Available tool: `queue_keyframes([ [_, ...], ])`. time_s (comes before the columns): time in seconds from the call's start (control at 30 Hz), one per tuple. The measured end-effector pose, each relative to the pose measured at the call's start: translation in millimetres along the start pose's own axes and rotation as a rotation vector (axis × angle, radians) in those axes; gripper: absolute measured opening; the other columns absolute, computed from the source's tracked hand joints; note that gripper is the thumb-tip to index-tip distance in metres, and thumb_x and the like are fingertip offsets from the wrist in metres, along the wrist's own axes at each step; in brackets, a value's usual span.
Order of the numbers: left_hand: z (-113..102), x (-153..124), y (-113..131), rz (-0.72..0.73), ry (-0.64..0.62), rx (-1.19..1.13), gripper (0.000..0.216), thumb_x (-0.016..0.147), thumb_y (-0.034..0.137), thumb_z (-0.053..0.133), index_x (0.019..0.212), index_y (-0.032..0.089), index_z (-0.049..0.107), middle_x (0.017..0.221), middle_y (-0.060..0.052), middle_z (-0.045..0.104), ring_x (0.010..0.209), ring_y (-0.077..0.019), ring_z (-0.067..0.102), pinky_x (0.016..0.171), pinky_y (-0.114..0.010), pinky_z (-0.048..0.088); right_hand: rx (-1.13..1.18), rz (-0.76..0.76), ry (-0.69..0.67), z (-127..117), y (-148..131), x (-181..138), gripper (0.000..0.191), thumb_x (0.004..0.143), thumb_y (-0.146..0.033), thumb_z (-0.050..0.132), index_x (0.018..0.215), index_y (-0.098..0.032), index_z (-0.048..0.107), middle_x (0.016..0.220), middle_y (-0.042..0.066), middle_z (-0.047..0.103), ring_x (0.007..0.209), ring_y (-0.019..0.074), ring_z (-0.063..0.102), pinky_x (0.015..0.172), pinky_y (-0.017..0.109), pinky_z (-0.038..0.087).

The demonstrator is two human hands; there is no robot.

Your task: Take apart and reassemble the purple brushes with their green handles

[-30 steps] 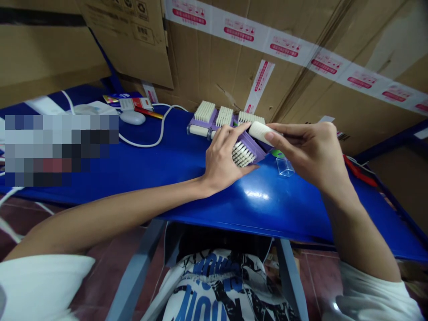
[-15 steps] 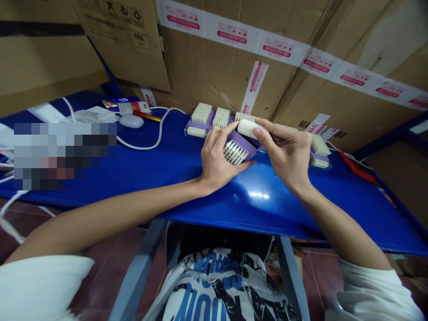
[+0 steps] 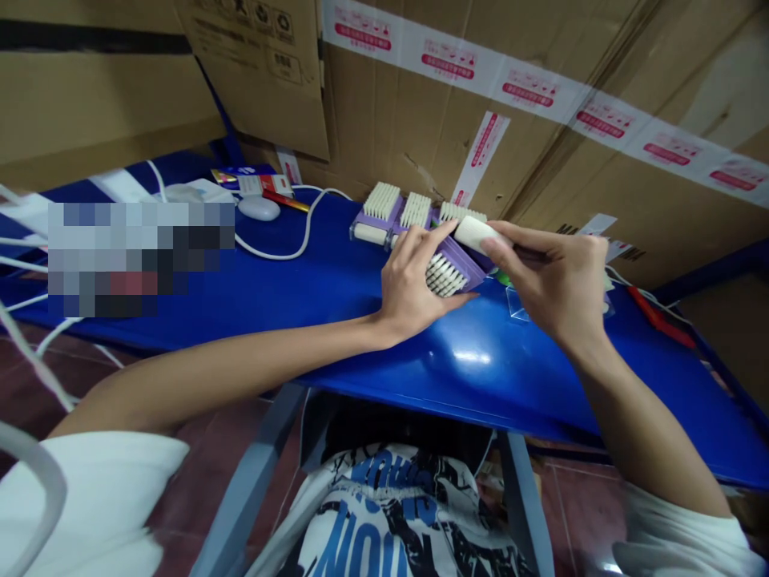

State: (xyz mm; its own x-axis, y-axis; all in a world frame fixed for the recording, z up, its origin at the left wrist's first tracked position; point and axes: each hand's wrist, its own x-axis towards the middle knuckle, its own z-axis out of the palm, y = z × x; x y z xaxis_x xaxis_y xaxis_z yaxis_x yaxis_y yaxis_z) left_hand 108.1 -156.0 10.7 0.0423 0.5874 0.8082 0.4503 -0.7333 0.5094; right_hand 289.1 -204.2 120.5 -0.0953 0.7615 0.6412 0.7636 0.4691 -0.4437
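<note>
Partly curled, the left hand grips a purple, block-shaped brush with white bristles over a glossy blue tabletop, while the right hand pinches a white cylindrical roller between thumb and fingers at the brush's upper edge. Similar purple-and-white brushes line up behind, before a brown cardboard panel.

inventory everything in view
table: one, blue, centre
held brush: one, purple with white bristles, centre
rounded piece: one, white, by held brush
brushes behind: at least three, purple and cream, back
clear box: one, colourless, right
oval object: one, pale, left
cables: several, white, mostly left
packets: several, multicoloured, back left
red object: one, red, far right
cardboard: several, brown, behind
sleeves: two, white, bottom
left hand: one, bare, holding brush
right hand: one, bare, holding piece
</note>
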Motion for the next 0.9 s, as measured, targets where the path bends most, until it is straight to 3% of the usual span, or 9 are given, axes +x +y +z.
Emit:
queue_keyframes([
  [0.1,3.4,-0.2,-0.7,0.001,0.016,-0.008,0.100,0.076,0.059,0.108,0.158,0.032,0.056,0.135,-0.009,0.074,0.127,-0.0360,0.073,0.111,-0.052,0.061,-0.009,-0.025,0.022,5.1,1.0,-1.0,0.033,0.098,-0.049,0.091,0.116,-0.022,0.095,0.104,0.014,0.092,0.079,0.0329,0.086,0.076,0.047,0.071],
  [0.23,8.3,0.1,-7.0,-0.023,0.015,-0.030,0.105,0.073,0.064,0.108,0.157,0.033,0.054,0.141,-0.010,0.073,0.131,-0.0367,0.072,0.113,-0.052,0.061,0.048,-0.030,0.032,16.0,4.8,-2.9,0.032,0.104,-0.050,0.083,0.120,-0.024,0.094,0.108,0.011,0.092,0.091,0.0322,0.088,0.083,0.046,0.072],
  [0.4,-9.2,16.2,-12.7,0.052,-0.075,-0.116,0.117,0.076,0.071,0.104,0.169,0.032,0.043,0.155,-0.017,0.067,0.139,-0.0378,0.070,0.117,-0.053,0.061,0.099,-0.056,-0.118,14.9,9.2,-3.9,0.047,0.102,-0.046,0.084,0.143,-0.022,0.084,0.118,0.011,0.091,0.092,0.0275,0.087,0.087,0.041,0.070],
  [0.47,-24.9,30.5,-11.5,0.124,-0.144,-0.133,0.103,0.086,0.071,0.095,0.169,0.033,0.048,0.159,-0.016,0.067,0.143,-0.0376,0.068,0.122,-0.056,0.059,0.114,-0.040,-0.184,12.6,10.6,-4.0,0.049,0.101,-0.042,0.085,0.146,-0.023,0.080,0.114,0.009,0.089,0.086,0.0252,0.085,0.086,0.041,0.069],
  [0.53,-39.9,46.1,-10.4,0.204,-0.217,-0.136,0.067,0.101,0.070,0.078,0.157,0.035,0.065,0.152,-0.012,0.074,0.142,-0.0356,0.069,0.124,-0.058,0.058,0.144,-0.006,-0.199,12.6,11.5,-4.4,0.050,0.099,-0.040,0.086,0.146,-0.024,0.075,0.105,0.005,0.087,0.082,0.0232,0.082,0.083,0.039,0.067],
  [0.63,-53.6,65.4,-13.8,0.275,-0.267,-0.140,0.040,0.113,0.059,0.064,0.138,0.034,0.081,0.134,-0.008,0.082,0.127,-0.0298,0.077,0.117,-0.054,0.062,0.194,0.038,-0.187,16.6,11.5,-6.4,0.051,0.097,-0.037,0.088,0.142,-0.024,0.068,0.100,0.003,0.085,0.081,0.0210,0.078,0.081,0.037,0.065],
  [0.73,-57.6,76.6,-22.1,0.309,-0.281,-0.147,0.029,0.110,0.056,0.073,0.126,0.037,0.089,0.124,-0.005,0.086,0.114,-0.0262,0.080,0.108,-0.049,0.066,0.226,0.020,-0.193,21.7,10.8,-9.6,0.045,0.098,-0.038,0.089,0.135,-0.024,0.067,0.109,0.007,0.086,0.088,0.0215,0.078,0.088,0.038,0.065],
  [0.83,-57.8,83.4,-25.8,0.354,-0.321,-0.180,0.034,0.103,0.058,0.083,0.129,0.038,0.090,0.121,-0.005,0.087,0.109,-0.0261,0.081,0.102,-0.046,0.067,0.247,-0.041,-0.173,25.5,12.1,-12.0,0.040,0.102,-0.044,0.086,0.132,-0.024,0.068,0.119,0.009,0.085,0.095,0.0229,0.080,0.093,0.041,0.066],
  [0.9,-56.8,87.0,-23.1,0.357,-0.347,-0.204,0.036,0.100,0.056,0.088,0.130,0.037,0.090,0.117,-0.005,0.089,0.105,-0.0249,0.081,0.100,-0.043,0.067,0.244,-0.076,-0.148,27.1,14.4,-12.3,0.039,0.103,-0.045,0.085,0.130,-0.023,0.069,0.115,0.008,0.084,0.091,0.0226,0.079,0.090,0.040,0.065],
])
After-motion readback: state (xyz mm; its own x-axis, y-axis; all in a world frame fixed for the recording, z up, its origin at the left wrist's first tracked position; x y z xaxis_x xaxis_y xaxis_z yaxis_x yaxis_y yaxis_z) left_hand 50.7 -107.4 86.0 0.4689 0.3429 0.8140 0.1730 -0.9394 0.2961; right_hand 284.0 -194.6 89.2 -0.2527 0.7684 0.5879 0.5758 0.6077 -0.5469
